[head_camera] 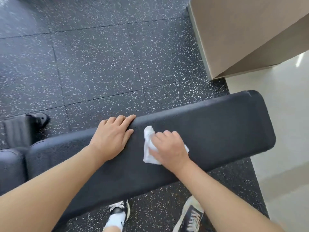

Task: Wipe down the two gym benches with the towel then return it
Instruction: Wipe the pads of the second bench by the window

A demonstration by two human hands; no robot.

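**A:** Towel [151, 144] first: where is it, and how will it handle?

**B:** Nearest to us are the person's two shoes [190, 215] on the speckled floor [100, 64], then the black padded desk [217, 131]. The towel lies on the pad, pinned under the right hand [168, 146]. That grip is bent over it, fingers curled down into the cloth, pressing it flat. White corners stick out on the thumb side and beyond the knuckles.

**A:** Soft, then?

**B:** Soft, thin and light, I'd judge. It crumples and bunches easily, so it has no shape of its own and goes wherever the palm pushes it. Best held as it is now: a wad under the palm, the fingers gathering the loose edge so it doesn't trail or roll up. It may be damp, but the view is too blurred to say.

**A:** And the other hand?

**B:** The left hand [113, 136] sits just beside the wiping grip, on the thumb side, flat on the pad with straight fingers hooked over the far edge. It holds nothing and only steadies.

**A:** The pad itself?

**B:** Firm, textured vinyl, likely a little grippy, so the cloth should drag rather than skid. Much pad remains out past the grip's little-finger side, toward the rounded end. Beyond the knuckles lies the floor, then a beige wall [242, 30].
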